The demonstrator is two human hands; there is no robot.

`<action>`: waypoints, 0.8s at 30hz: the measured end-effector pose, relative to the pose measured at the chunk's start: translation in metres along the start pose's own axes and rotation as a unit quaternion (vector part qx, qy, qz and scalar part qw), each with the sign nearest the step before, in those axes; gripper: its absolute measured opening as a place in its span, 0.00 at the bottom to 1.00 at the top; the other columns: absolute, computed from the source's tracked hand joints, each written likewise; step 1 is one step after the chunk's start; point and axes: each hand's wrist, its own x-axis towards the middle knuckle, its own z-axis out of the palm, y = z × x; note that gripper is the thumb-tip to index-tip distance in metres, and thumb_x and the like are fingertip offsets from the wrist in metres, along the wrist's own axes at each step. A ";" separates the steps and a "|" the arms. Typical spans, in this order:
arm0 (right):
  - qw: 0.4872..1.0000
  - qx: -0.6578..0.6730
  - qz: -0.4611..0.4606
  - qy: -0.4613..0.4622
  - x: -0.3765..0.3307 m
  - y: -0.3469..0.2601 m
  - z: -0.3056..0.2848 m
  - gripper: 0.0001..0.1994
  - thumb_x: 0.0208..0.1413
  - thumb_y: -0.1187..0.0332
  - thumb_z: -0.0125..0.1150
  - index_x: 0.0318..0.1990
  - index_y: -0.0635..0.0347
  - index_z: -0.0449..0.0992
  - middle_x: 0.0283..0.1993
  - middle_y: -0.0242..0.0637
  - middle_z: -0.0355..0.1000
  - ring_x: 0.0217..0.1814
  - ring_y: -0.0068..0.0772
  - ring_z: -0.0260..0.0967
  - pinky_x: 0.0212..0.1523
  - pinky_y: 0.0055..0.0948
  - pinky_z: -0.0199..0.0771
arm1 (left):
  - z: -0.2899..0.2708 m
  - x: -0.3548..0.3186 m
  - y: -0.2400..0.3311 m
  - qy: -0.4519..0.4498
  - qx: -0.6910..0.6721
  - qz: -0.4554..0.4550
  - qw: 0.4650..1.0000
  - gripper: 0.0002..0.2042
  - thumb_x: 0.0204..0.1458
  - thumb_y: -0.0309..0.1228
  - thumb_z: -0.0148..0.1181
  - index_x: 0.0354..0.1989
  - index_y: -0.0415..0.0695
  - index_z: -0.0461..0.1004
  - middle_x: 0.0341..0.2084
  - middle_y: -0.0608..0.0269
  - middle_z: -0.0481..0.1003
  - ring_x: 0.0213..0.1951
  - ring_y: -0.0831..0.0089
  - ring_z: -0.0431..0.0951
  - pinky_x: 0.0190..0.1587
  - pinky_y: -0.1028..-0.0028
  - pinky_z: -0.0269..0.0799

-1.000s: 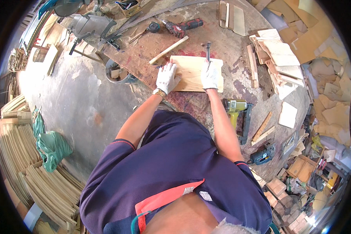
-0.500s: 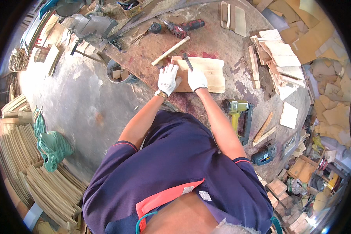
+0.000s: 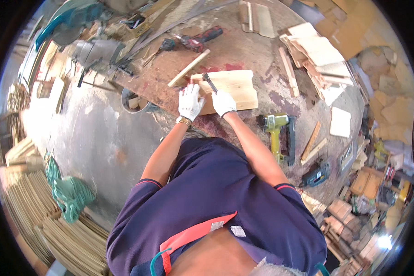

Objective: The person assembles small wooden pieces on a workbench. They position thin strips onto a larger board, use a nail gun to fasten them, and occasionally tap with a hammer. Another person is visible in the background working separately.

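A pale wooden board (image 3: 241, 89) with one wavy edge lies on the worktable in front of me. At its left end is my left hand (image 3: 189, 103) in a white glove, fingers stretched forward and thumb apart, over the board's edge. My right hand (image 3: 223, 102), gloved too, is closed round the handle of a hammer (image 3: 210, 83) above the board. The dark hammer head points away from me, near the board's far left corner. Whether the hammer touches the wood I cannot tell. A narrow wooden strip (image 3: 188, 68) lies just beyond my left hand.
A yellow-green nail gun (image 3: 275, 133) lies right of my right forearm. Beyond the board are a red-and-black cordless drill (image 3: 193, 43) and, farther left, a saw (image 3: 94, 50). Stacked boards (image 3: 319, 50) stand at the right; a bucket (image 3: 134, 100) of offcuts is at the left.
The whole view has shifted slightly. The hammer head has come a little nearer to me and its handle leans more to the left. Both hands stay at the board.
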 end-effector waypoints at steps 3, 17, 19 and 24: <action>0.993 0.090 -0.004 0.073 -0.013 0.018 -0.007 0.21 0.65 0.53 0.52 0.32 0.64 0.78 0.31 0.57 0.77 0.36 0.62 0.75 0.39 0.55 0.74 | -0.006 -0.001 0.002 -0.057 -0.005 -0.025 0.998 0.27 0.51 0.43 0.65 0.59 0.46 0.69 0.62 0.49 0.69 0.62 0.48 0.69 0.61 0.51 0.63; 0.868 -0.106 0.368 0.315 -0.173 0.262 -0.172 0.14 0.52 0.70 0.57 0.46 0.58 0.80 0.41 0.55 0.79 0.47 0.58 0.77 0.50 0.49 0.75 | -0.011 0.022 0.012 -0.131 -0.702 -0.391 0.581 0.23 0.61 0.38 0.64 0.59 0.38 0.67 0.49 0.54 0.77 0.49 0.62 0.81 0.48 0.62 0.81; 0.856 -0.132 0.375 0.331 -0.188 0.282 -0.172 0.20 0.48 0.75 0.56 0.51 0.57 0.78 0.44 0.52 0.77 0.49 0.59 0.75 0.51 0.49 0.74 | -0.022 0.027 0.022 -0.193 -0.702 -0.382 0.569 0.22 0.62 0.39 0.63 0.58 0.39 0.68 0.50 0.54 0.77 0.48 0.62 0.81 0.48 0.61 0.81; 0.844 -0.110 0.314 0.420 -0.221 0.289 -0.139 0.18 0.50 0.73 0.61 0.50 0.61 0.76 0.46 0.52 0.75 0.53 0.56 0.73 0.54 0.48 0.73 | -0.040 0.030 0.049 -0.186 -0.690 -0.341 0.611 0.22 0.63 0.39 0.61 0.58 0.36 0.70 0.51 0.54 0.77 0.48 0.63 0.82 0.47 0.61 0.82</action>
